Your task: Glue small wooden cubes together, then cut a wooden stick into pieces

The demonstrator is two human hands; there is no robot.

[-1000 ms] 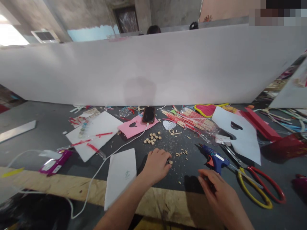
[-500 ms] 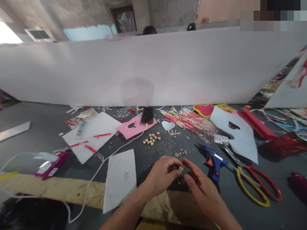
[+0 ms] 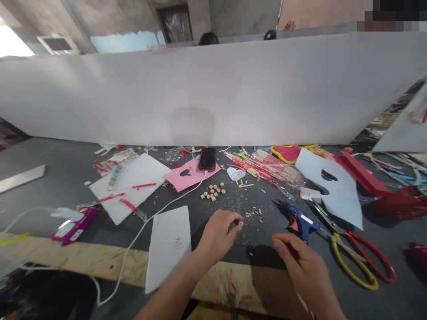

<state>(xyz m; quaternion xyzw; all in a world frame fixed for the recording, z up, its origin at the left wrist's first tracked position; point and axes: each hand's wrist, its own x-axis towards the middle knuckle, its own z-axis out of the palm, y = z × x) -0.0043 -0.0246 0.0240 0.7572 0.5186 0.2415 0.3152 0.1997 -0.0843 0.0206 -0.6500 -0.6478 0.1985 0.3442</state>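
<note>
Between the thumb and forefinger of my left hand is a small pale wooden piece. My right hand is off to the right, its thumb and fingertips pinched together; whatever they hold, if anything, is too small to make out. Beyond my left hand lies a cluster of small wooden pieces. Short stick bits are scattered on the dark table just past my hands. A blue glue gun rests beyond my right hand.
Scissors with red and yellow handles lie at the right. A phone on pink paper has a white cable running left. Wrapped sticks, white sheets and a purple device lie around. A white panel stands behind.
My hands have moved apart. My left hand has drawn left with the small wooden piece, and my right hand has shifted right, its fingers now closer together.
</note>
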